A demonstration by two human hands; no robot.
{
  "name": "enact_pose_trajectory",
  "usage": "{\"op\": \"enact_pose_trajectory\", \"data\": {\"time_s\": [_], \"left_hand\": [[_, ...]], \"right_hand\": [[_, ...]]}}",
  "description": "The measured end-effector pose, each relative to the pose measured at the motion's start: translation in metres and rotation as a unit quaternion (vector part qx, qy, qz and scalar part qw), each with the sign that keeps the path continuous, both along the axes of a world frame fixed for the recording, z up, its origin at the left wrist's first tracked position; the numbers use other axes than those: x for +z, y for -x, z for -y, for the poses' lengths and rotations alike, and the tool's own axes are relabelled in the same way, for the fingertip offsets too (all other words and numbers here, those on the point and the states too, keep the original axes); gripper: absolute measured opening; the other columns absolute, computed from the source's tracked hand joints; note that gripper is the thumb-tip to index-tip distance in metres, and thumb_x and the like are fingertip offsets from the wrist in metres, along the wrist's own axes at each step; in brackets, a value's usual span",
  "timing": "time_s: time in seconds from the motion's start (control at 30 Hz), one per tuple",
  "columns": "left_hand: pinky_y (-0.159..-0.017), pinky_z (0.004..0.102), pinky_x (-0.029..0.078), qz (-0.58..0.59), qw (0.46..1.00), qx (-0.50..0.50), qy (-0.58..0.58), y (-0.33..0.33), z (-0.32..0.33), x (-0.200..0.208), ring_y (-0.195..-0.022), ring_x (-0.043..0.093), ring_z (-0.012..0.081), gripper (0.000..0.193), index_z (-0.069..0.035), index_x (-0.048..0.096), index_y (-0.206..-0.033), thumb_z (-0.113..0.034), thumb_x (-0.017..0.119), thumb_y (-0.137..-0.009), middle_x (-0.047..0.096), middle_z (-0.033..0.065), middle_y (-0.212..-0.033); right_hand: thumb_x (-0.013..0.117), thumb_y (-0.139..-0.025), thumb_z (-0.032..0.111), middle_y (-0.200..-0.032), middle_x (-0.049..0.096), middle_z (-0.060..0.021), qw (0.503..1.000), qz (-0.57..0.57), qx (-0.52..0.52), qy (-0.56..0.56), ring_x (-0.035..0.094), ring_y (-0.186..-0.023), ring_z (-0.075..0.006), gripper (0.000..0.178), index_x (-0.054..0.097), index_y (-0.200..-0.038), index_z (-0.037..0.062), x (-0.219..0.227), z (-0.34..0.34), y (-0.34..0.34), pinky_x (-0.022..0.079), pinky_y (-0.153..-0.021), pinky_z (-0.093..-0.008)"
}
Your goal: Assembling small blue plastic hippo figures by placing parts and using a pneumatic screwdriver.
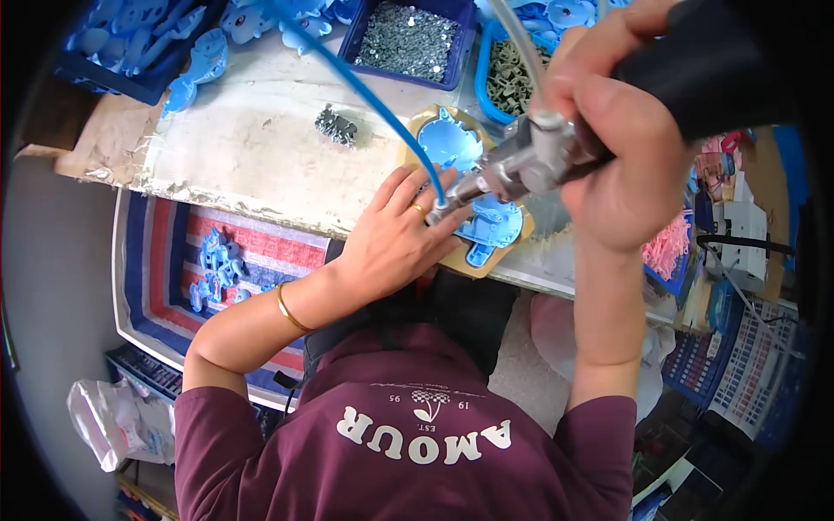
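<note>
Upper right, my right hand wraps its fingers around a pneumatic screwdriver; at centre, my left hand crowds its tip beside blue plastic shells, grip unclear. Apparently screw-driving; next needs steady pressure.

The silver, tubular metal hand tool shone. The light-blue, rounded plastic shell looked smooth and glossy, the long, pale worktop rough and scuffed (its material unclear), the red, white and blue striped lining matt, like woven cloth.
</note>
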State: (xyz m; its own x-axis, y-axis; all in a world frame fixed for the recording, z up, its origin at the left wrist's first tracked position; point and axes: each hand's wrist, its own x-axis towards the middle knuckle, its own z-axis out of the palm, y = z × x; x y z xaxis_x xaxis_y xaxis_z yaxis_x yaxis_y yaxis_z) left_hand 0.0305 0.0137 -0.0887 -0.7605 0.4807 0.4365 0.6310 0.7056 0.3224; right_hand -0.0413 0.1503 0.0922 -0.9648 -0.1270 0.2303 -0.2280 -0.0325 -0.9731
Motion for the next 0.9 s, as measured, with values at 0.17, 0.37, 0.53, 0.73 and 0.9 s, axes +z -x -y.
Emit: {"op": "enact_pose_trajectory", "data": {"time_s": [0.17,0.37,0.53,0.73,0.9], "left_hand": [[-0.110,0.0479,0.035,0.000,1.000,-0.006,0.007,0.004,-0.004,0.001,-0.124,0.047,0.0341,0.037,-0.014,0.064,-0.118,-0.027,0.070,-0.083,0.054,0.0151,-0.130],[-0.108,0.0477,0.037,-0.004,1.000,-0.026,0.009,0.005,0.001,0.006,-0.125,0.047,0.0349,0.024,-0.011,0.065,-0.104,-0.018,0.071,-0.082,0.057,0.0093,-0.125],[-0.095,0.0461,0.045,0.065,0.989,-0.097,-0.092,0.008,0.017,0.043,-0.108,0.057,0.0328,0.020,-0.005,0.064,-0.094,-0.006,0.073,-0.077,0.062,0.0100,-0.104],[-0.068,0.0401,0.045,0.235,0.968,-0.088,0.008,-0.020,0.106,0.135,-0.075,0.058,0.0295,0.011,-0.005,0.066,-0.073,-0.011,0.073,-0.067,0.062,0.0083,-0.077],[-0.102,0.0457,0.040,0.239,0.939,0.087,0.233,-0.058,0.128,0.143,-0.109,0.056,0.0359,0.054,-0.004,0.060,-0.126,-0.028,0.074,-0.080,0.065,0.0149,-0.113]], "right_hand": [[0.057,-0.075,0.003,-0.065,0.057,-0.0087,0.995,-0.008,-0.033,0.096,0.052,-0.051,-0.0142,0.040,0.045,-0.112,-0.0042,0.000,0.000,0.002,0.041,-0.048,-0.0257],[0.064,-0.087,0.018,-0.070,0.058,-0.0046,0.984,-0.177,-0.003,0.026,0.057,-0.059,-0.0117,0.034,0.053,-0.111,-0.0020,0.050,-0.047,0.049,0.047,-0.055,-0.0239],[0.068,-0.091,0.045,-0.095,0.067,-0.0145,0.985,-0.143,0.084,-0.049,0.068,-0.087,-0.0229,0.068,0.048,-0.130,-0.0069,0.061,-0.108,0.100,0.054,-0.078,-0.0323],[0.063,-0.084,0.023,-0.102,0.067,-0.0154,0.866,-0.095,-0.149,-0.468,0.065,-0.098,-0.0278,0.037,0.065,-0.111,-0.0036,-0.038,-0.242,0.156,0.051,-0.084,-0.0384],[0.073,-0.079,0.017,-0.115,0.060,-0.0152,0.672,-0.090,-0.241,-0.695,0.062,-0.106,-0.0326,0.040,0.064,-0.117,0.0056,-0.136,-0.275,0.177,0.052,-0.087,-0.0418]]}}
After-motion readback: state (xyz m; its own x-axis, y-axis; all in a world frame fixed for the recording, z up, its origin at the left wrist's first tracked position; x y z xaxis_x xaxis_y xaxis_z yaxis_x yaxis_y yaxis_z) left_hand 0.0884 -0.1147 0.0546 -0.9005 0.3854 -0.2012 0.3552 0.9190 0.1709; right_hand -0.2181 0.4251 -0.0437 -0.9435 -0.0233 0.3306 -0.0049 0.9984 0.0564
